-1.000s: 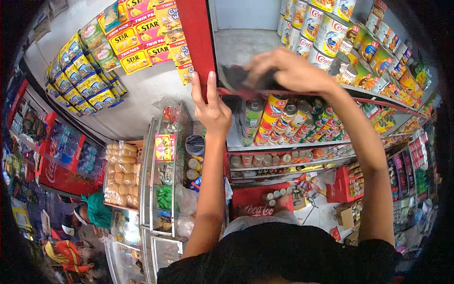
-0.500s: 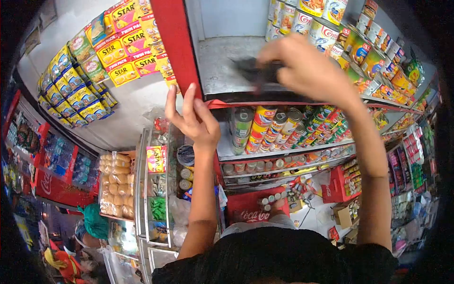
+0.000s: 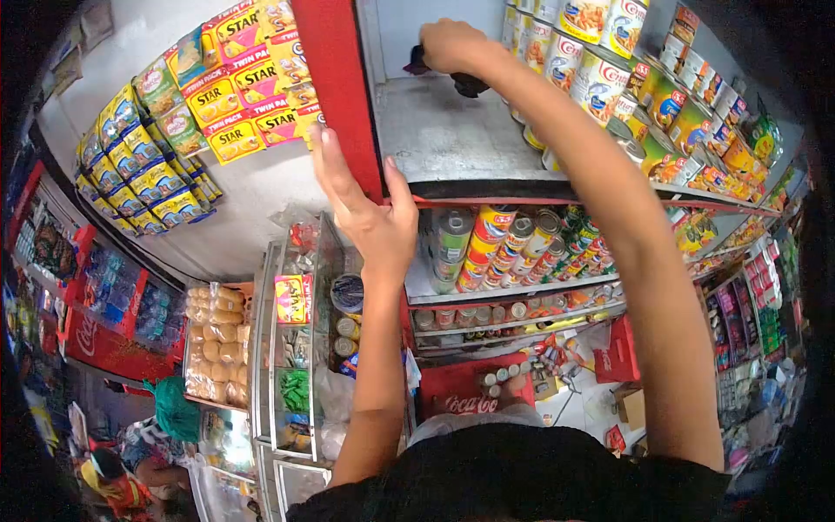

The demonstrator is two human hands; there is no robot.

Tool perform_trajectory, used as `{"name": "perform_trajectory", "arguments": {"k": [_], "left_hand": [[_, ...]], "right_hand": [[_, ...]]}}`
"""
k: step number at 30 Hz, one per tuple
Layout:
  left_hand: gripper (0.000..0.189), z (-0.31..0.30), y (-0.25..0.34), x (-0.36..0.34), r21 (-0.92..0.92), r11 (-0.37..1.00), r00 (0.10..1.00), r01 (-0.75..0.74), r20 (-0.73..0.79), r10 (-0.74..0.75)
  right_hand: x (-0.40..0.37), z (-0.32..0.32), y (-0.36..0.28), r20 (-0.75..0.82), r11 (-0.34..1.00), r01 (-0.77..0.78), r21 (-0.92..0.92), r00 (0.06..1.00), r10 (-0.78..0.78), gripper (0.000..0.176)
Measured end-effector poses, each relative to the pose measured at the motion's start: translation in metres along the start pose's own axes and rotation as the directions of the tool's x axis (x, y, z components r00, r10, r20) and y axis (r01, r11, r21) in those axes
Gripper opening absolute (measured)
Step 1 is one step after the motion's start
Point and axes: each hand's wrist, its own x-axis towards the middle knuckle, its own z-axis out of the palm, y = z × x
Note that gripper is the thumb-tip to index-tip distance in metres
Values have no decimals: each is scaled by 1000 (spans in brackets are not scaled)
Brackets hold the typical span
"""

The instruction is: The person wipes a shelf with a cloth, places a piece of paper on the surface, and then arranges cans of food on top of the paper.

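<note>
Stretched up into the shelf, my right hand (image 3: 452,45) is closed around a black cloth (image 3: 470,85), which hangs below the fingers near the shelf's back wall. Under it lies the scuffed grey surface of the upper shelf (image 3: 470,139). My left hand (image 3: 376,228) rests at the lower end of the red post (image 3: 335,83), with its fingers stretched up on one side and the thumb apart on the other. Stacked Century cans (image 3: 600,83) stand beside my right forearm.
Yellow Star sachets (image 3: 235,139) hang on the wall at left. Below the upper shelf are rows of cans (image 3: 491,235). Bagged bread (image 3: 217,348) sits lower left, by a glass case (image 3: 296,418). A red Coca-Cola crate (image 3: 444,383) with cans stands near my body. People show at lower left.
My right hand has moved with the black cloth toward the back of the shelf and to the left. My left hand stays by the post, its thumb now farther from the fingers.
</note>
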Motion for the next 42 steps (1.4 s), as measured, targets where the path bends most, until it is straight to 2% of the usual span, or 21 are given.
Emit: {"name": "perform_trajectory", "arguments": {"k": [3,5,8,10,11,13,16,19,21,23,24,27,29,31,33,35,37,38,40,41,42], "left_hand": [[67,-6,2,5,14,999,1000,29,12,-29],[71,-9,1,4,58,996,990,63,125,-69],[70,-8,-1,4,22,996,990,81,114,-83],[70,-8,-2,3,6,995,987,95,128,-95],[70,-8,-2,2,22,997,990,72,121,-74],[70,-5,-2,4,34,998,992,50,112,-54],[70,-5,-1,2,36,997,993,65,101,-68],[70,-7,-2,1,-1,998,993,66,100,-66],[71,-7,-1,1,-5,996,991,90,99,-89],[70,-4,-2,2,-29,996,994,82,72,-80],[70,-3,-3,2,-34,995,994,88,67,-86],[68,-7,-3,-2,-35,994,992,106,76,-103],[67,-9,-4,-1,-22,998,995,54,82,-52],[64,-7,-7,-1,-50,998,997,38,64,-35],[62,-6,-7,-4,-67,996,997,59,53,-56],[62,-6,-6,-5,-62,995,996,75,55,-72],[61,-6,-6,-5,-54,995,995,88,57,-85],[61,-5,-6,-5,-52,996,997,76,37,-74],[61,-6,-5,-6,-52,997,998,62,30,-60],[60,-7,-5,-6,-48,997,998,59,30,-58],[60,-6,-5,-5,-44,998,998,55,24,-54]], "right_hand": [[38,58,29,62,983,-183,10,981,182,29],[43,74,13,180,994,-77,-73,980,89,31],[68,107,-19,149,999,10,-46,989,-3,32],[79,121,-21,-3,917,394,65,919,-395,33],[74,105,-18,3,917,393,68,919,-394,33],[65,51,-6,258,856,-70,513,963,-76,29],[77,69,-1,110,967,66,245,989,-95,34],[38,79,-29,89,937,145,316,979,-181,37],[5,52,-22,147,798,167,579,941,-304,36],[-23,-12,-16,425,768,230,598,721,-547,31],[-23,-27,-15,430,771,230,593,719,-546,31],[-11,-25,-12,261,889,-125,441,965,6,34],[23,47,9,130,891,73,447,981,-145,41],[-5,66,-14,118,791,151,593,955,-272,48],[-37,67,-24,-76,659,343,669,914,-399,50],[-75,39,-17,53,580,315,752,847,-529,50],[-113,5,-11,256,620,108,777,846,-468,48],[-118,-15,-2,273,682,124,721,854,-443,48],[-113,-33,15,389,839,65,540,864,-318,43],[-100,-41,22,619,949,62,309,745,-250,39],[-84,-42,27,641,967,214,137,726,-251,36]]}}
